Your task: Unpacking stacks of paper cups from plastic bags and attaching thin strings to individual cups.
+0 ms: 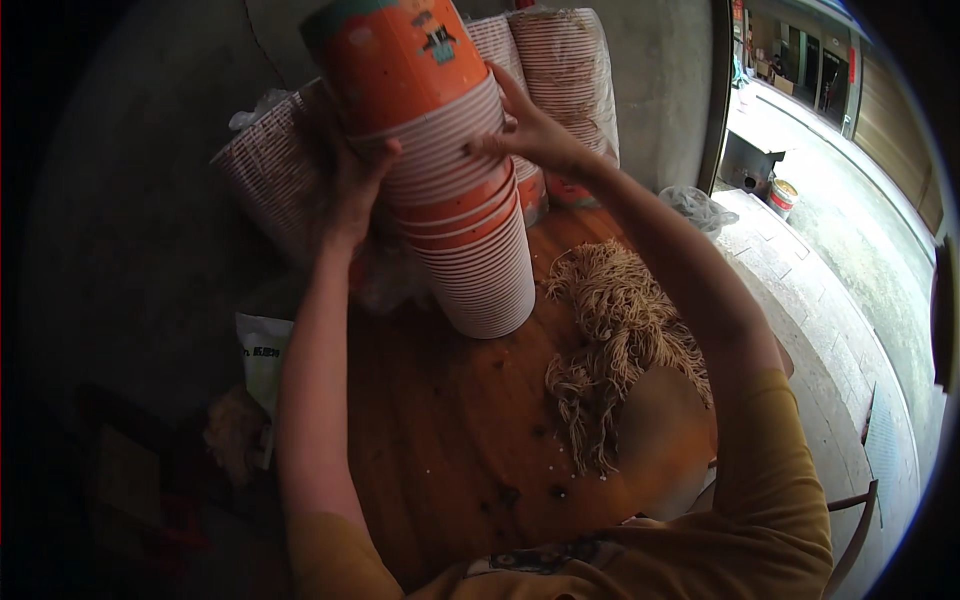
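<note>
A tall stack of nested paper buckets [470,240], orange with white rims, rises from the wooden tabletop [440,430]. The topmost bucket [400,60] has a printed figure, and its upper edge is cut off by the frame. My left hand [350,190] presses against the left side of the upper stack, its thumb on the rims; its other fingers are mostly hidden in shadow. From the right, my right hand [525,130] grips the stack at the same height, thumb across the rims and fingers around the far side.
Plastic-wrapped bucket stacks [565,80] stand behind, and another [265,160] leans at the left. A heap of tan string-like strands [620,310] lies at the table's right. A white-green bag [262,350] sits left of the table. A doorway [790,200] opens onto a bright street.
</note>
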Motion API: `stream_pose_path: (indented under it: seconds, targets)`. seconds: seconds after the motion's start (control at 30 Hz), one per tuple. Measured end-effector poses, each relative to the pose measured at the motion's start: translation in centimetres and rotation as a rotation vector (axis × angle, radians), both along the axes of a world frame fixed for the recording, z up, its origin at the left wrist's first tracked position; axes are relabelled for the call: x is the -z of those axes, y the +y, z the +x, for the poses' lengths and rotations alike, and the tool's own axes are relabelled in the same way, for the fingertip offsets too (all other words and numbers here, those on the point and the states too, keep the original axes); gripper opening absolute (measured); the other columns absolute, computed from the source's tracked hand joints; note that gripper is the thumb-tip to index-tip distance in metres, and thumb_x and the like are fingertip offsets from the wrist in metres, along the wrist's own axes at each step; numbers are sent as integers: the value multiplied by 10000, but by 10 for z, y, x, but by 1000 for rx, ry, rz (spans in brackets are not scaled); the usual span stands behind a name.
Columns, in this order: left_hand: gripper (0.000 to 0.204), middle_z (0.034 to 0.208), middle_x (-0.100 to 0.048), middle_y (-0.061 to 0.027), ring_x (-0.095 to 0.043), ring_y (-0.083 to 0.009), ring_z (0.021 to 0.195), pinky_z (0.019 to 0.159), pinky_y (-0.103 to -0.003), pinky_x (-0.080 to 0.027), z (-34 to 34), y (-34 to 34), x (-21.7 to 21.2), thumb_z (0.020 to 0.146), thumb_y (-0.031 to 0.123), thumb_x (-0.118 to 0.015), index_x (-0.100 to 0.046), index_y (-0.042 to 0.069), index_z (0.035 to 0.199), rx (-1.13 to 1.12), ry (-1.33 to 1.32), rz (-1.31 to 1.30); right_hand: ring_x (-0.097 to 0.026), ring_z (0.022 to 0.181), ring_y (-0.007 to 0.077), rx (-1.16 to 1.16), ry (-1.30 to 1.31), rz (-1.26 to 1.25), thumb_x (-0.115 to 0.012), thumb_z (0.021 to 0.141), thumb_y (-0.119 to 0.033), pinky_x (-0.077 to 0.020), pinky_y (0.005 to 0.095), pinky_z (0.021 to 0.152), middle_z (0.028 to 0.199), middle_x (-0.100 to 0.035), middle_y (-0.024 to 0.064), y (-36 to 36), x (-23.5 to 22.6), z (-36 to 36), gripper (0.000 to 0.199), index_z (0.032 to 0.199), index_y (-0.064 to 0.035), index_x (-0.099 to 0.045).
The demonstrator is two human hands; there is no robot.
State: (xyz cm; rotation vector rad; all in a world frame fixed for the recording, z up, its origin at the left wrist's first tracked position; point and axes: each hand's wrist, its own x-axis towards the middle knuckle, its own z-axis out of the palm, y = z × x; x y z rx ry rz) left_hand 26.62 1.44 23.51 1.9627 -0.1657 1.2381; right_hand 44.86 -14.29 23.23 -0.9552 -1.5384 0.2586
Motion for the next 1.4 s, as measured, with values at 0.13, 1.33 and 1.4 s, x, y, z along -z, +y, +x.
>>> stream_pose_path:
  seconds: [0.13, 1.33, 1.4]
  targets:
    - [1129, 1457, -271, -106, -287, -231, 1327, 1089, -379, -256, -2, -2, -59, 692, 578, -741, -86, 79, 1464, -37, -88, 145, -484, 1214, 254, 88, -196, 77, -707, 824, -199, -434, 396, 986, 1348, -431, 194, -6, -53, 7, 958, 1484, -151, -14]
    - [1111, 1449, -269, -158, -307, -280, 1331, 1098, -416, -276, -208, -141, 241, 718, 392, -791, -40, 58, 1467, -57, 498, -406, -529, 903, 280, 630, -904, -460, -629, 814, -199, -450, 384, 828, 905, -566, 87, -192, 190, -106, 176, 946, -84, -603]
    - [1065, 1463, -252, -151, -289, -275, 1345, 1095, -412, -277, -205, -157, 228, 749, 375, -769, -44, 73, 1468, -43, 502, -441, -524, 887, 276, 667, -895, -466, -637, 799, -197, -449, 378, 822, 873, -547, 83, -193, 199, -100, 162, 903, -81, -594]
